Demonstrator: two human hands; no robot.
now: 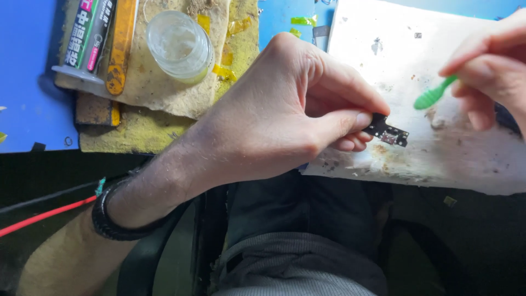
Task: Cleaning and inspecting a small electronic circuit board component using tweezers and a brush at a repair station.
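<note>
Head view, looking down. Left hand (285, 115), centre of frame, pinches a small black circuit board (388, 130) between thumb and fingertips; the board juts to the right, over the lower edge of a stained white sheet (383, 60). Right hand (490, 66), upper right, is closed on a green brush (433, 96); its bristle head points left and sits just above and right of the board, apart from it. A black wristband (109, 222) circles the left wrist at lower left. At upper left, on a worn yellowish pad (153, 98), stands a clear round jar (179, 45); beside it lies an adhesive tube (87, 38). Blue mat (27, 82) under everything. A red cable (44, 216) crosses the lower left corner.
</note>
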